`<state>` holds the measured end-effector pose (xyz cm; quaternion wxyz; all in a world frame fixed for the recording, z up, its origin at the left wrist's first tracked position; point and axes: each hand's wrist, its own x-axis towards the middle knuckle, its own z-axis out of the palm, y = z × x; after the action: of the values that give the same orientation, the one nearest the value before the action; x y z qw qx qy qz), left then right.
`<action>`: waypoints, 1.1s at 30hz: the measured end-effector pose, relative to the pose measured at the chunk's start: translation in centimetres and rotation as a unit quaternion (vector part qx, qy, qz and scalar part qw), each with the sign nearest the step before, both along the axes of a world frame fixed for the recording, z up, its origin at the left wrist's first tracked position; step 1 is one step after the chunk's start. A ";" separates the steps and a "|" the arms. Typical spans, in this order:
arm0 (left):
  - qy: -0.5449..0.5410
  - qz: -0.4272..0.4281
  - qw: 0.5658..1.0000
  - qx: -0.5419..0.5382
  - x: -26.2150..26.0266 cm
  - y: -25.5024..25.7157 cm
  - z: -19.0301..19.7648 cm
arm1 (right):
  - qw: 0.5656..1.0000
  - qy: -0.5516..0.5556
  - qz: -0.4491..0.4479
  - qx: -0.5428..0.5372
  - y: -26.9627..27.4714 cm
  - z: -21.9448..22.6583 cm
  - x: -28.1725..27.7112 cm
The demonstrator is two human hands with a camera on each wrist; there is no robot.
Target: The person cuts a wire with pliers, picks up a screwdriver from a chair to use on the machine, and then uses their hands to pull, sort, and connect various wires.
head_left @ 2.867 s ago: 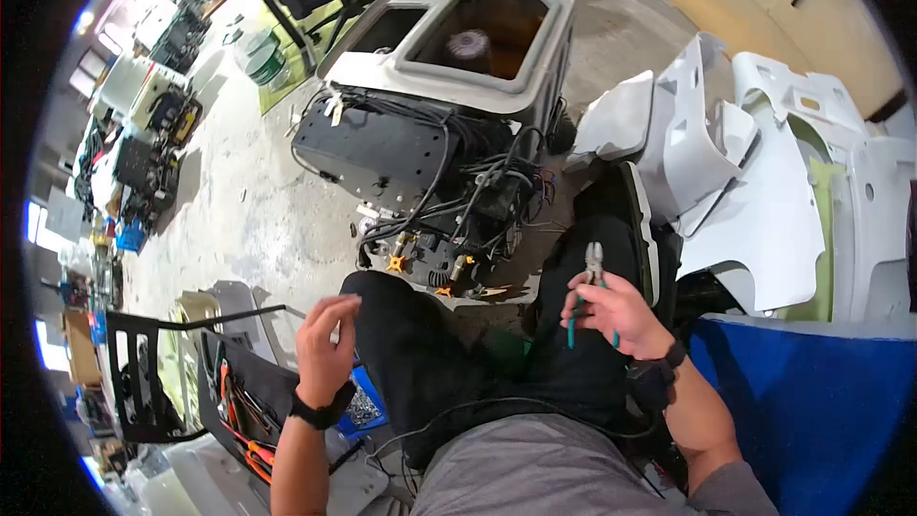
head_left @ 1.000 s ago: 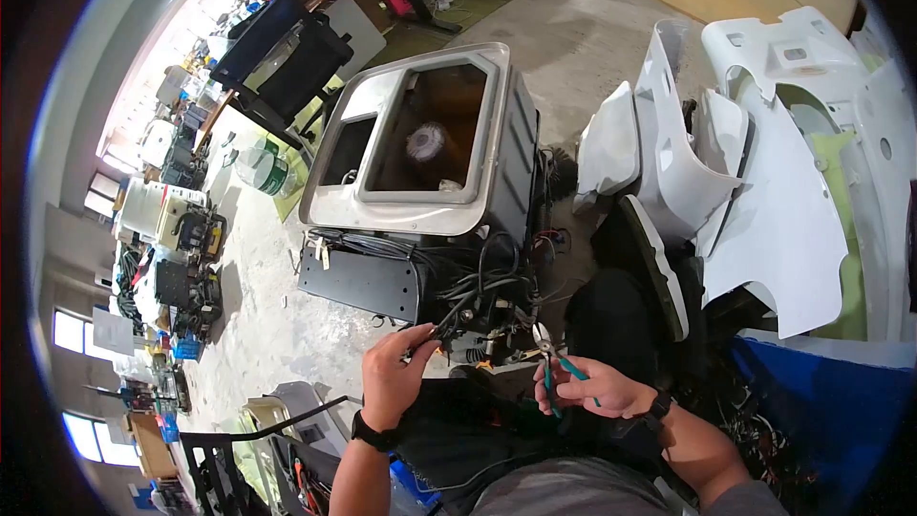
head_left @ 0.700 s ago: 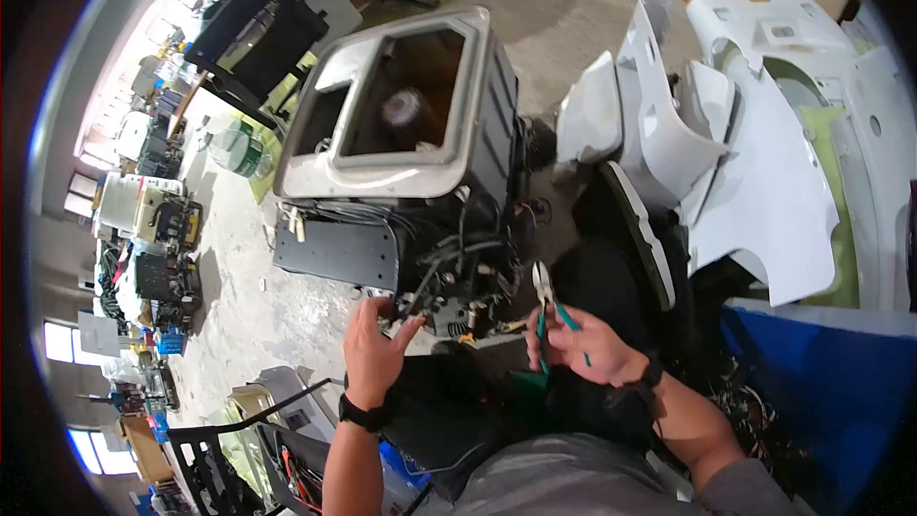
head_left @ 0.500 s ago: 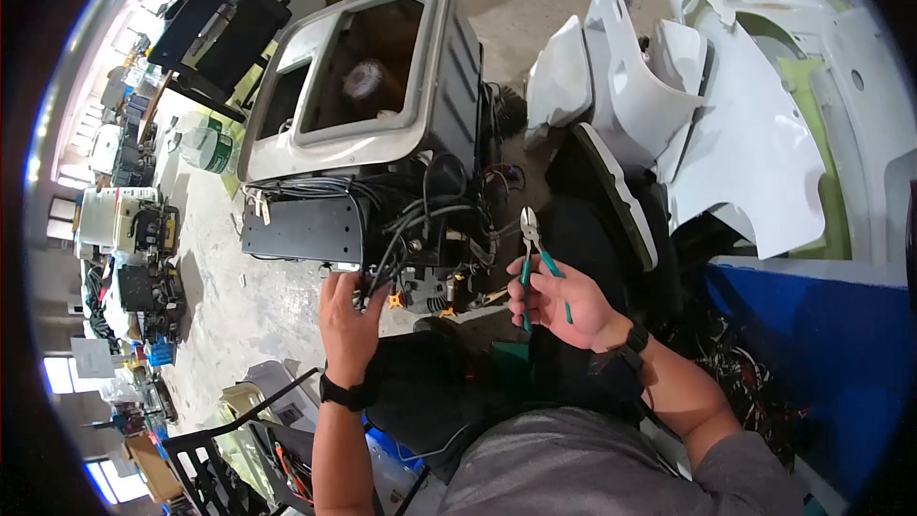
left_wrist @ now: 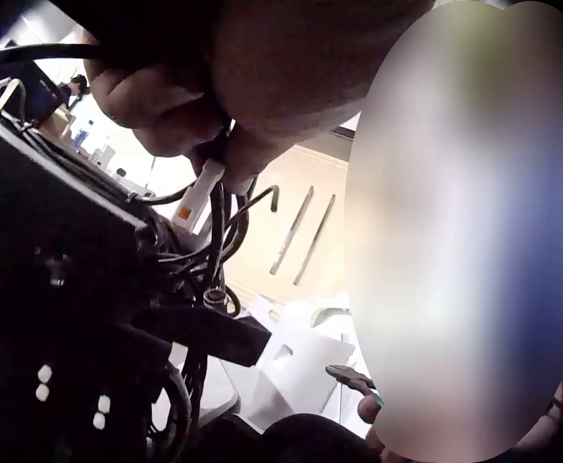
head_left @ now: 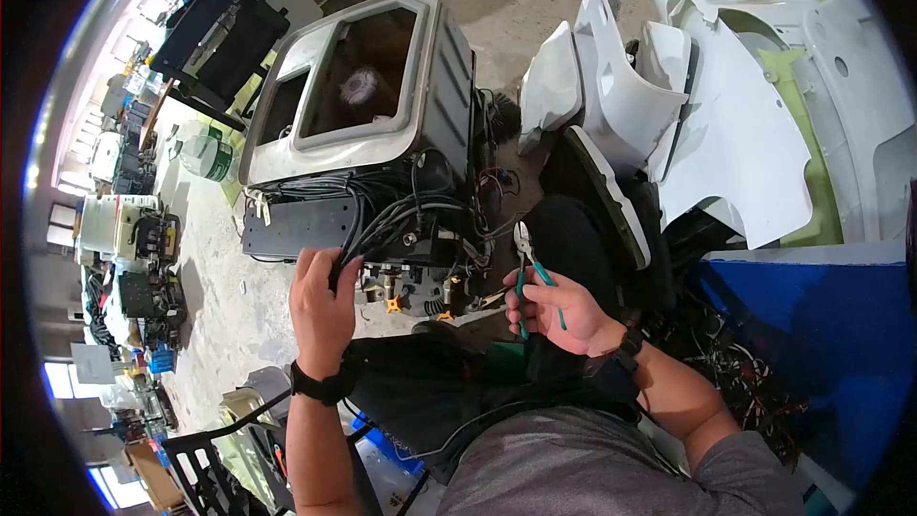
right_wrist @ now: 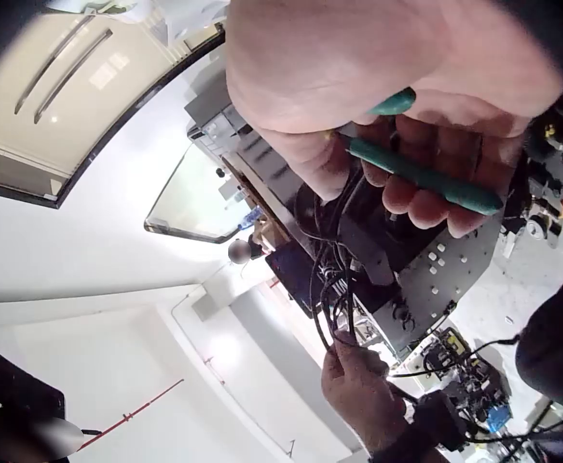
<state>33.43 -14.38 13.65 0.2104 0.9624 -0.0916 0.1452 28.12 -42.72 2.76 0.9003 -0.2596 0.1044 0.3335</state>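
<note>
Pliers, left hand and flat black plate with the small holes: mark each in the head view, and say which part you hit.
Pliers (head_left: 525, 250): head view, near the pivot, above the green handles.
Left hand (head_left: 322, 313): head view, back of the hand.
Black plate (head_left: 298, 227): head view, flat top face.

In the head view, by clock position about its centre: one pair of pliers (head_left: 524, 248) and one right hand (head_left: 565, 313) at four, one left hand (head_left: 321, 313) at eight, one cable bundle (head_left: 384, 220) at nine. One housing (head_left: 449, 86) at eleven bears two openings (head_left: 368, 62); two orange fittings (head_left: 393, 306) lie near seven.
</note>
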 end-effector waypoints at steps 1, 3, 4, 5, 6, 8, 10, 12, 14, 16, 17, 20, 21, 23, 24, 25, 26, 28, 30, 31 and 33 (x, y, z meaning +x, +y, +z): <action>-0.020 -0.021 1.000 0.003 0.4 0.3 0.1 | 1.000 -0.002 0.003 -0.001 0.0 0.1 0.0; -0.021 -0.026 0.999 0.000 0.8 0.8 0.0 | 1.000 0.002 0.003 -0.006 0.0 0.1 0.1; -0.029 -0.035 0.999 0.010 1.1 0.9 0.0 | 1.000 0.006 0.004 -0.013 -0.1 0.1 0.1; -0.038 -0.043 0.998 0.019 1.2 0.9 0.0 | 1.000 0.005 0.001 -0.013 -0.2 0.0 0.1; -0.032 -0.037 0.999 0.020 1.2 0.9 0.1 | 1.000 0.007 0.000 -0.011 -0.3 -0.1 0.1; -0.024 -0.032 0.999 0.013 0.6 0.9 -0.1 | 1.000 0.005 -0.002 -0.007 -0.4 -0.3 0.2; -0.003 -0.020 1.000 -0.004 0.2 1.4 -0.6 | 1.000 0.015 -0.002 -0.018 -0.6 -0.5 0.2; 0.012 -0.016 1.000 -0.020 0.0 1.9 -1.1 | 1.000 0.017 -0.001 -0.020 -0.7 -0.5 0.4; 0.017 -0.010 1.000 -0.023 -0.1 1.9 -1.2 | 1.000 0.020 0.004 -0.022 -0.6 -0.5 0.5; 0.027 0.001 0.999 -0.034 -0.3 1.8 -1.4 | 0.999 0.013 0.018 -0.024 -0.4 -0.5 0.7; 0.026 0.005 0.999 -0.032 -0.5 1.6 -1.4 | 0.999 0.011 0.021 -0.022 -0.3 -0.5 0.8; 0.051 0.008 0.995 -0.082 -1.6 0.9 -2.5 | 0.999 0.016 0.037 -0.023 0.3 -0.5 0.8; 0.071 0.022 0.991 -0.110 -1.9 0.6 -3.2 | 0.999 0.024 0.033 -0.021 0.5 -0.4 0.9; 0.073 0.026 0.990 -0.114 -2.3 0.2 -4.3 | 0.999 0.028 0.039 -0.019 1.1 -0.3 1.0; 0.070 0.033 0.991 -0.114 -2.3 0.2 -4.5 | 0.999 0.024 0.041 -0.020 1.3 -0.2 1.0; 0.095 0.038 0.985 -0.137 -2.3 0.2 -4.8 | 0.999 0.021 0.043 -0.022 1.4 -0.2 1.0; 0.121 0.042 0.978 -0.162 -2.3 0.3 -5.1 | 0.999 0.019 0.045 -0.021 1.6 -0.1 1.1; 0.140 0.043 0.972 -0.183 -2.2 0.6 -5.5 | 0.998 0.021 0.048 -0.029 1.7 -0.2 1.1; 0.165 0.038 0.965 -0.199 -2.2 0.5 -5.3 | 0.998 0.022 0.049 -0.037 1.9 -0.2 1.2; 0.162 0.039 0.965 -0.203 -2.1 0.6 -5.4 | 0.998 0.024 0.046 -0.034 2.0 -0.2 1.2; 0.142 0.026 0.971 -0.188 -2.1 0.8 -5.8 | 0.998 0.026 0.045 -0.035 2.2 -0.1 1.3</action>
<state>31.36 -13.55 7.81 0.3946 0.9184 -0.0063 0.0271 29.46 -40.56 2.63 0.8720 -0.2864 0.1272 0.3760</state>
